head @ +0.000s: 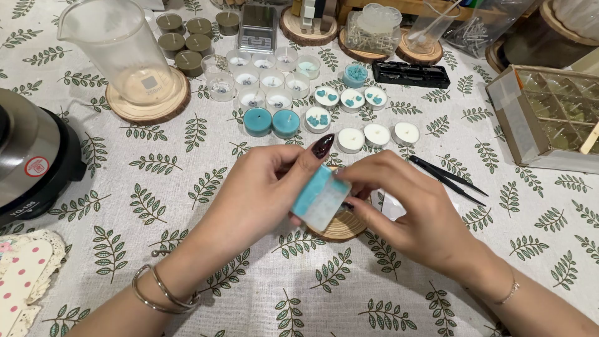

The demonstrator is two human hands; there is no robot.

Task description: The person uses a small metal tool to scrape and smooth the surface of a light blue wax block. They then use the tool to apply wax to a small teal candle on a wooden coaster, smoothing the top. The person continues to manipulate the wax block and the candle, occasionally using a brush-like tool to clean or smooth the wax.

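Both hands clamped on one small tealight cup (pixel 321 198), mid-frame, tilted on its side just above a wooden slice coaster (pixel 340 228). Left hand (pixel 262 196) pinches it from the left, thumb with dark nail over the top edge; right hand (pixel 405 209) closes on its right side, fingertips partly hidden behind the cup. The cup looks like clear thin plastic with teal wax on top and pale wax below. Judged light, rigid but easy to crush or crack if squeezed; smooth wall probably a bit slippery. Best hold looks like the side wall near the rim, light pressure, off the wax face, which would likely dent or mark.

Outward: black tweezers (pixel 446 178) lie right of the right hand, apart from it. Above the hands, rows of filled and empty tealight cups (pixel 293 93), white, teal and clear. Clear measuring beaker (pixel 118 53) on a wood round, upper left. Melting pot (pixel 34 156) at left edge. Divided clear box (pixel 549 115) upper right. Leaf-print tablecloth (pixel 187 262) underneath everything.
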